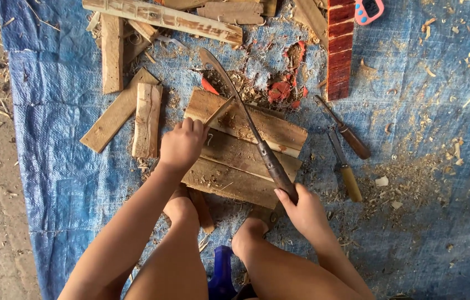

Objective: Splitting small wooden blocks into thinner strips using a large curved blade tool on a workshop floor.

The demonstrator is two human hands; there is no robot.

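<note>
My left hand (181,144) grips a thin wooden stick (219,110) and holds it slanted on a board made of wooden planks (235,161). In my right hand (301,210) is the dark handle of a long curved knife (235,94). Its blade runs up and to the left across the board and meets the stick near its upper end. Both knees show at the bottom of the view, just below the board.
A blue tarp (423,222) strewn with shavings covers the ground. Loose planks (129,105) lie at the left and top. Two chisels (346,144) lie right of the board, a red-brown slatted plank (339,50) above them. Red scraps (282,89) lie behind the board.
</note>
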